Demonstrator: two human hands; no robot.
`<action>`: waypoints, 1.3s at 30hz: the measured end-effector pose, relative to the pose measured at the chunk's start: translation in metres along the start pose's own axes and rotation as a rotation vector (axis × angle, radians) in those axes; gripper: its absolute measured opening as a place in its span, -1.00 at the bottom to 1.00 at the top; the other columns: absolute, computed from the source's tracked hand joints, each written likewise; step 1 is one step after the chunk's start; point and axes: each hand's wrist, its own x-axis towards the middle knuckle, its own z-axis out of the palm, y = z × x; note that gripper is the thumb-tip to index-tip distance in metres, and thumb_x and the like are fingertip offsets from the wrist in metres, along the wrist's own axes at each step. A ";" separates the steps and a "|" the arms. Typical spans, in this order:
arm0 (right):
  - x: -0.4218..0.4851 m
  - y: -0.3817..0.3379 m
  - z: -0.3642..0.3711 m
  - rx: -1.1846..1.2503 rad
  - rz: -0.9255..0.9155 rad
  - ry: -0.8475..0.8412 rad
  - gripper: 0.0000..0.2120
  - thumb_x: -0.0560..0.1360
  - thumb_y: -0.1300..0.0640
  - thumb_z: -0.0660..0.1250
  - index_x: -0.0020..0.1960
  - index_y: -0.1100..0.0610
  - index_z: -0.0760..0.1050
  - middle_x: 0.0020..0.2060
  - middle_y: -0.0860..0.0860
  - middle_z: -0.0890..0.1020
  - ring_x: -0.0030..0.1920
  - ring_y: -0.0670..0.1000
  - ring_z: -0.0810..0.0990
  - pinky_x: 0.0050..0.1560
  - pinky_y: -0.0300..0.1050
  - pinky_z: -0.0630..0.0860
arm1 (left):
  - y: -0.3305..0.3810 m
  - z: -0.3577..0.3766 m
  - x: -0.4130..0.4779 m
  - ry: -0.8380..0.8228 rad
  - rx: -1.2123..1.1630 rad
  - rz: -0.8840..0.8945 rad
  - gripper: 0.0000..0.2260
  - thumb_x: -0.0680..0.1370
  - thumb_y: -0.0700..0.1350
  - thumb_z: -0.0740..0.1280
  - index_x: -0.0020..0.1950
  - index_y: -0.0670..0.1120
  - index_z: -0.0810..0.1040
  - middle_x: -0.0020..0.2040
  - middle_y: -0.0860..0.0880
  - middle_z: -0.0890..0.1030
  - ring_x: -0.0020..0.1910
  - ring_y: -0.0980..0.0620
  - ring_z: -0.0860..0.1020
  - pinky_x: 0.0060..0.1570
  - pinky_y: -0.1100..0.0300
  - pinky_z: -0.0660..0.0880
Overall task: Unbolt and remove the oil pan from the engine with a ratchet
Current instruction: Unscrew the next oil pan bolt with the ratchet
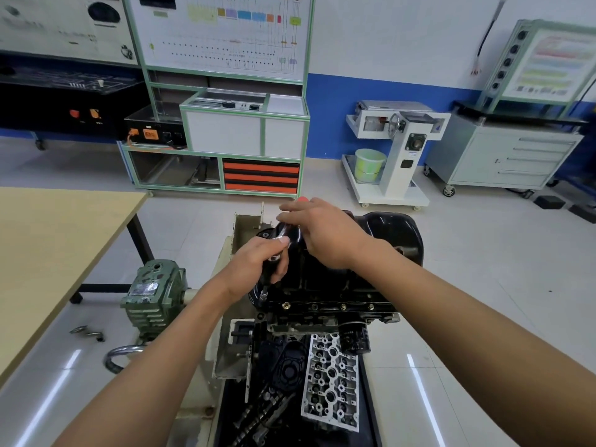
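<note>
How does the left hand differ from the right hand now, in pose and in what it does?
The left hand curls its fingers round the ratchet; the right hand has its fingers nearly straight. The left hand is lower and nearer the camera; the right hand is farther away, above the oil pan. Both are bare and meet over the engine.

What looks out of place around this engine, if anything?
Small bent metal pieces lie loose on the floor tiles beside the green gearbox, apart from the cylinder head; someone could step on them. Nothing looks spilled.
</note>
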 end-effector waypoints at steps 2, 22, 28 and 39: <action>-0.005 0.003 0.002 -0.044 0.018 -0.039 -0.56 0.57 0.28 0.20 0.41 0.02 0.46 0.41 -0.06 0.46 0.28 0.11 0.41 0.26 0.08 0.42 | 0.000 0.002 0.001 0.069 0.002 0.000 -0.52 0.52 0.24 0.19 -0.45 -0.06 0.47 -0.48 -0.08 0.46 -0.40 -0.01 0.44 -0.26 0.25 0.42; -0.038 -0.062 -0.029 0.083 0.075 -0.372 -0.57 0.50 -0.14 0.41 -0.39 0.14 0.53 -0.52 -0.03 0.45 -0.51 -0.05 0.39 -0.40 -0.14 0.36 | -0.001 0.006 -0.002 0.266 -0.075 0.018 -0.57 0.54 0.14 0.23 -0.40 -0.12 0.50 -0.46 -0.11 0.50 -0.45 0.01 0.45 -0.36 0.22 0.40; -0.026 -0.035 -0.044 -0.131 0.104 -0.419 -0.86 0.49 0.08 0.41 -0.17 0.13 0.65 -0.44 0.00 0.61 -0.36 -0.04 0.56 -0.35 -0.17 0.47 | -0.005 -0.004 -0.005 0.094 -0.010 0.035 -0.50 0.51 0.22 0.25 -0.41 -0.16 0.52 -0.43 -0.14 0.50 -0.38 -0.10 0.45 -0.22 0.06 0.38; -0.013 -0.013 0.006 0.042 0.001 -0.096 -0.30 0.46 0.44 0.20 0.54 0.01 0.29 0.59 -0.03 0.14 0.49 0.08 0.23 0.43 0.06 0.31 | -0.004 -0.002 -0.003 0.021 -0.015 0.021 -0.54 0.54 0.19 0.22 -0.44 -0.10 0.45 -0.48 -0.13 0.44 -0.42 -0.04 0.41 -0.26 0.19 0.42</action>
